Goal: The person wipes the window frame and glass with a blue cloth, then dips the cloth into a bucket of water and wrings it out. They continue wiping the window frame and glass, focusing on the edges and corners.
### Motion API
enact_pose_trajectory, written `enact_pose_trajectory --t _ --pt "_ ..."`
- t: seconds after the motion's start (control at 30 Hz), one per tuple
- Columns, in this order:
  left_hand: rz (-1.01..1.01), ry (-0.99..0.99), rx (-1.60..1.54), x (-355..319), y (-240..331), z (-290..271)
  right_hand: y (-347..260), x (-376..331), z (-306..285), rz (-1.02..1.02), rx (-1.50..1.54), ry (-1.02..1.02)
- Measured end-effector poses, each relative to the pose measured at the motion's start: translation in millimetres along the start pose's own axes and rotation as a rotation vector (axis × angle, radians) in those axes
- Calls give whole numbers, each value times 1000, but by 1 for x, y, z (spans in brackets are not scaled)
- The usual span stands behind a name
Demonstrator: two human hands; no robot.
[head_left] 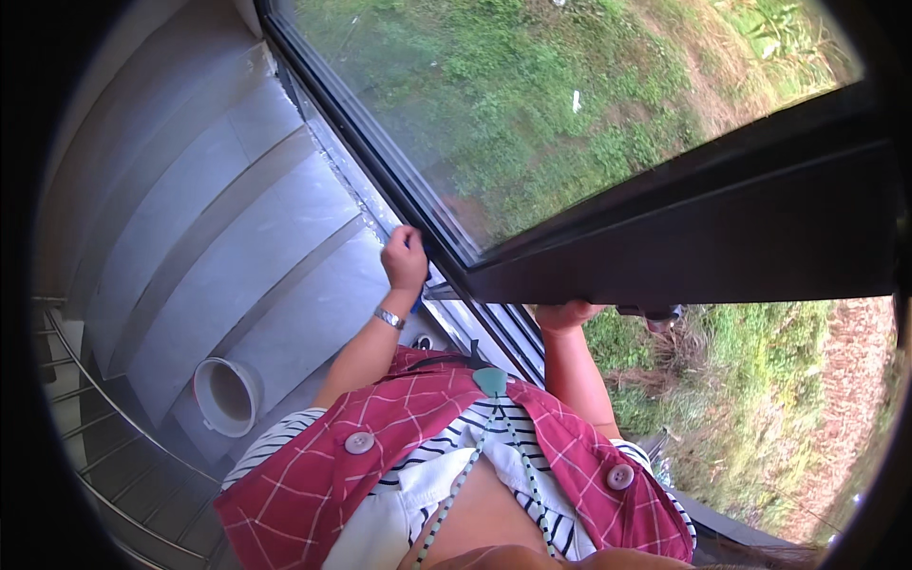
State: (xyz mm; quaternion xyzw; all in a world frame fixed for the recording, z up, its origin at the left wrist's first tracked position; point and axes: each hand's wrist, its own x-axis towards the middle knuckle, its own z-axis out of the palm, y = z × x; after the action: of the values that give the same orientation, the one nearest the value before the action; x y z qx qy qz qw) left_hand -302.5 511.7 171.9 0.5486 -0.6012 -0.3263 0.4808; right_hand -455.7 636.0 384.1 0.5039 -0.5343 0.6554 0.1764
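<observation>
The window frame (665,247), a dark bar of an opened sash, crosses the middle of the view from the centre out to the right edge, with the glass pane (532,104) above it showing grass outside. The right hand (567,314) is tucked under the near lower edge of this frame, fingers curled up against its underside; most of the hand is hidden by the bar, so how firmly it grips cannot be told. Just to its right a small dark handle (651,313) hangs below the same edge.

The left hand (405,256) is closed in a fist at the frame's left end, where the sash meets the fixed track (380,161) that runs diagonally up to the far left. A bit of blue cloth (425,249) shows at the knuckles, pressed against the track, so the hand is clenched on it. A metal wristwatch (389,317) sits on that wrist.

Nearer, the person's red checked shirt (313,475) with large buttons fills the lower centre, over a striped top. To the left, grey tiled steps (218,247) descend, with a white bucket (228,394) standing on the floor near their foot and a metal railing (85,399) curving along the left rim. Right of the frame lies grass and bare earth (788,399).
</observation>
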Motion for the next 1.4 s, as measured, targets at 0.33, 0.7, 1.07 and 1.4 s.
enact_pose_trajectory --t 0.33,0.7,1.07,1.4 --pt "157 -43 136 38 46 -25 -22 21 4 41 -18 -64" --pt "315 -239 48 -52 86 -35 -11 7 -1 80 59 -52" --pt "153 41 156 55 56 -22 -16 14 -2 36 -114 -104" --pt "347 -238 112 -64 85 -29 -21 17 2 78 -58 -58"
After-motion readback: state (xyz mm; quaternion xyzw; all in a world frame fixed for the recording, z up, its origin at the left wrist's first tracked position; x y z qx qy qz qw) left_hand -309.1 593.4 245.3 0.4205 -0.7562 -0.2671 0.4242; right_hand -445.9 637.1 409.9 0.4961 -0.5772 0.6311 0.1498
